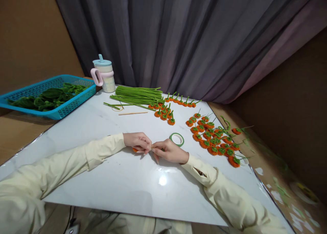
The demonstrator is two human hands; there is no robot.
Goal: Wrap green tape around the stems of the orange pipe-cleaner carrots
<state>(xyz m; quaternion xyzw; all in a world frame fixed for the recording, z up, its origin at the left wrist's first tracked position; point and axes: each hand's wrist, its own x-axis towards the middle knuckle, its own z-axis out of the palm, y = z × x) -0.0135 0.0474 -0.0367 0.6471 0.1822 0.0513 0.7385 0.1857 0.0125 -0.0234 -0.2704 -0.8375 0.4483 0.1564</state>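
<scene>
My left hand [137,141] and my right hand [168,150] meet at the middle of a white board [107,179]. The left hand's fingers are closed round a small orange piece [135,149] that peeks out under them. The right hand's fingertips are pinched together against the left's; what they hold is too small to make out. A green tape roll [176,139] lies flat just behind the right hand. Several finished orange pieces with green tops [217,142] are spread to the right.
A bundle of green stems [138,94] and a thin wooden stick [133,113] lie at the back. A blue basket [63,110] of green leaves sits at the left, a lidded cup [104,74] beside it. Grey curtain behind. Paper scraps litter the right table edge.
</scene>
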